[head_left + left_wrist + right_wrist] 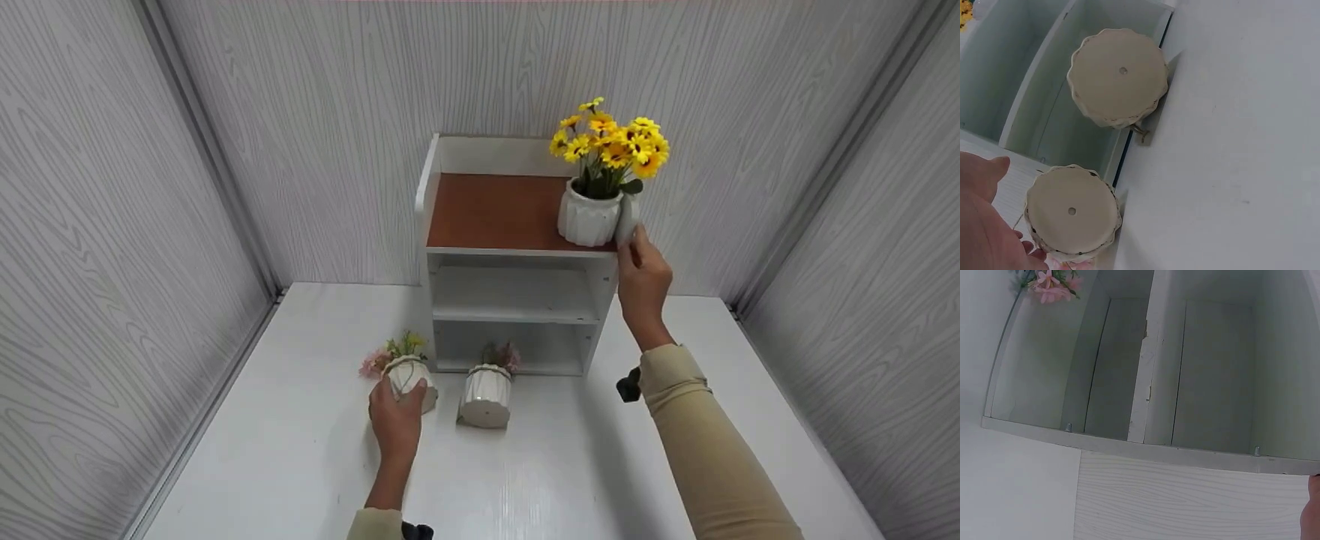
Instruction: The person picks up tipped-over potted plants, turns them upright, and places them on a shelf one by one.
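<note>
My left hand (396, 420) grips a white ribbed flowerpot (411, 375) with pink and yellow flowers, tipped over on its side. In the left wrist view the fingers lie along that pot's edge and its round base (1086, 197) faces the camera. Beside it a second white flowerpot (486, 394) with pink flowers lies in front of the shelf, base outward. High on the right, my right hand (645, 281) holds the raised side panel of the small white shelf (491, 214). Close by that hand, a white pot (589, 217) of yellow flowers stands upright on the brown top.
The shelf has two open compartments below its top, split by a white board (517, 309). It stands on a white table (300, 450) near the grey wood-grain back wall (337, 150). Side walls (90, 225) rise at left and right.
</note>
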Tool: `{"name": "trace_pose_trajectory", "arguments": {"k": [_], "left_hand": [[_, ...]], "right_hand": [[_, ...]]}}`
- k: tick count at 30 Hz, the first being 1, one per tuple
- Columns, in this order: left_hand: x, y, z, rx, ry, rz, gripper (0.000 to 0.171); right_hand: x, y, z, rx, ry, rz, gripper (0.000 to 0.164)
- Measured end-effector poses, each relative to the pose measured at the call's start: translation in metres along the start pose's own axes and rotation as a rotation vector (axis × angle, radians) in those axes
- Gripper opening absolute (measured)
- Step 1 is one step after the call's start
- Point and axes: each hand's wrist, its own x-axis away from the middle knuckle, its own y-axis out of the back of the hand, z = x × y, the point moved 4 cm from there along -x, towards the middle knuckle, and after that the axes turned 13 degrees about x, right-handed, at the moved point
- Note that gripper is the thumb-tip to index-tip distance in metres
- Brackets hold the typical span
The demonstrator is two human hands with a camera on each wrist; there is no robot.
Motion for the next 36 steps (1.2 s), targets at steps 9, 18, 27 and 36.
{"name": "trace_pose_trajectory", "arguments": {"k": [9,18,27,36], "left_hand": [[-0.001,-0.009,0.003,-0.099,-0.016,-0.018,0.083],[-0.005,-0.019,0.007,-0.152,-0.071,-0.023,0.09],[-0.006,-0.013,0.009,-0.171,-0.11,-0.06,0.081],[-0.005,-0.005,0.014,-0.187,-0.058,-0.051,0.081]], "right_hand": [[0.001,-0.001,-0.001,0.018,0.009,-0.02,0.043],[0.0,-0.002,-0.004,0.008,-0.004,-0.027,0.043],[0.0,0.0,-0.001,0.004,0.008,-0.037,0.041],[0.002,0.0,-0.001,0.0,0.013,-0.034,0.042]]}}
